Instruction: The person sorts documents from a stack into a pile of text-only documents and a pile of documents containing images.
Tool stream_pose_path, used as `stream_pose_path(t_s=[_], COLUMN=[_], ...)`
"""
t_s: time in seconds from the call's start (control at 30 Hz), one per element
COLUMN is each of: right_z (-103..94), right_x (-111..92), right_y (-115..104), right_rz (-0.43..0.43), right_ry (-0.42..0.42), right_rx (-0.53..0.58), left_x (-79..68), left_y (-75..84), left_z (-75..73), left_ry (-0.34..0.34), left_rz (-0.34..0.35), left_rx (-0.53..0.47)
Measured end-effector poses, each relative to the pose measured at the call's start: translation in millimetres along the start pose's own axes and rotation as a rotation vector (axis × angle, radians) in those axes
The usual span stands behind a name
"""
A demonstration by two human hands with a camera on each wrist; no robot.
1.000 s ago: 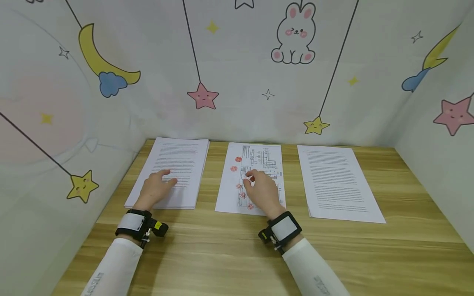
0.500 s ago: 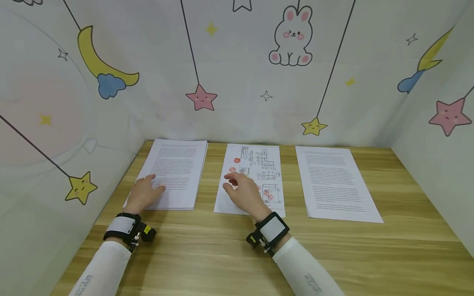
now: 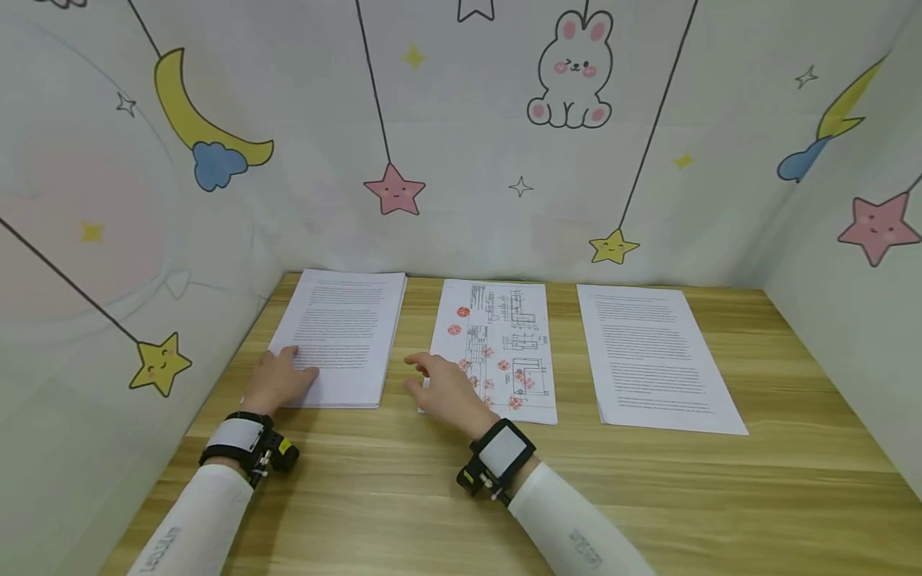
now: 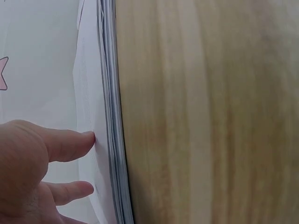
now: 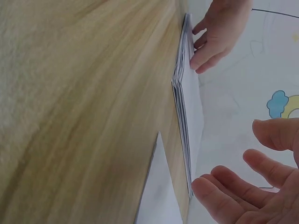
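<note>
A thick stack of printed paper (image 3: 346, 320) lies at the left of the table. My left hand (image 3: 277, 380) rests on its near left part, fingers spread; in the left wrist view the thumb tip meets the top sheet near the stack's layered edge (image 4: 112, 116). My right hand (image 3: 452, 392), fingers loosely bent and holding nothing, hovers over the left edge of a sheet with technical drawings and red stamps (image 3: 529, 344). In the right wrist view its fingers (image 5: 215, 198) overlap the stack's corner, and a corner of the drawing sheet (image 5: 159, 186) shows below.
A page of printed text (image 3: 651, 352) lies to the right of the drawing sheet. All the paper is on a wood-grain table (image 3: 389, 504). White cloth walls (image 3: 468, 224) with cartoon prints stand behind it and at both sides.
My right hand has moved left, from over the middle of the drawing sheet to its left edge, uncovering more stamps. My left hand has slid left and slightly nearer across the stack.
</note>
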State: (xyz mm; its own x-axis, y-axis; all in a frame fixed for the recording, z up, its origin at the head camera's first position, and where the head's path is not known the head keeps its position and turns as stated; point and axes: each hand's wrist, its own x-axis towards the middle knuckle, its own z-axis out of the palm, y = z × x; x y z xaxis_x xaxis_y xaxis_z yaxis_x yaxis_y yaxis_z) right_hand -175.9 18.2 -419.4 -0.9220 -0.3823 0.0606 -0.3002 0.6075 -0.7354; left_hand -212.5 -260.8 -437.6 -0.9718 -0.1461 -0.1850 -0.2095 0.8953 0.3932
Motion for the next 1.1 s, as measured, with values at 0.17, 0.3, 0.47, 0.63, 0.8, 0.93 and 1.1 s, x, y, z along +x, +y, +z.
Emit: stream_pose_path(t_s=[0.17,0.3,0.47,0.63,0.8,0.93,1.1], right_z=[11.9,19.9,28.1,31.6,31.4,32.7,35.1], right_x=[3,5,7,8,11,16,20], right_y=[-2,-1,-1,-2,-3,-3,-3], right_rz=[0.021,0.024,0.01,0.032,0.105,0.192,0.263], right_ry=[-0.034,-0.062,-0.081,-0.099,-0.125,-0.096,-0.025], right_rx=[0.005,0.015,0.026,0.06,0.231,0.45,0.6], left_x=[-2.9,-4.7,-6.5,-7.7,-10.7,-13.9,-16.2], left_y=[-2.3,-3.8,-4.7,-3.2,0.4,3.6,7.4], left_z=[-1.6,-2.2,-0.9,1.0,1.6,2.4,2.6], left_ry=[-0.001,-0.001,0.002,-0.006,-0.009,-0.012,-0.024], left_rz=[0.017,0.033,0.047,0.046,0.071,0.107,0.125], left_rx=[-0.013,-0.023,-0.012,-0.01,-0.018,-0.021,-0.019])
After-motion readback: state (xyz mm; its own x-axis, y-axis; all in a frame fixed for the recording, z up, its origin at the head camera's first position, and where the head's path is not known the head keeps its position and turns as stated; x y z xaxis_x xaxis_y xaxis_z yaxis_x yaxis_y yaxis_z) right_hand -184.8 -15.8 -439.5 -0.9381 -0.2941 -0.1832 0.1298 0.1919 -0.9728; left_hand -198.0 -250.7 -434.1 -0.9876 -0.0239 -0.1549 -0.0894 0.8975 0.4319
